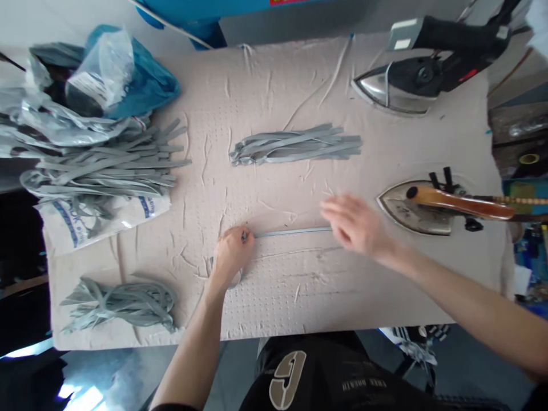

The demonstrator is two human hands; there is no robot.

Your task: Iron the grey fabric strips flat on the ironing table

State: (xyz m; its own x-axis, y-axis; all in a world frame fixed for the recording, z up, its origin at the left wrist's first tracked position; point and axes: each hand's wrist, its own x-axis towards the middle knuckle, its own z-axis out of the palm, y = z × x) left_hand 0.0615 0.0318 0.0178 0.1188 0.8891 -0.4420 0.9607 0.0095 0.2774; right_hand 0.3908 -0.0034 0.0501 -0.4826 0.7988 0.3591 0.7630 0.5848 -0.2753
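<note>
A narrow grey fabric strip lies stretched across the padded ironing table. Its left end is pinched in my left hand, with a loop of strip showing under the wrist. Toward its right end is my right hand, slightly blurred, fingers extended to the left and apparently holding nothing; whether it touches the strip I cannot tell. Beyond both hands rests a bundle of grey strips. An iron with a wooden handle sits just right of my right hand.
A second, black-handled iron stands at the back right. To the left are a pile of grey strips on a plastic bag, a blue bag and a loose strip heap. Cords run off to the right.
</note>
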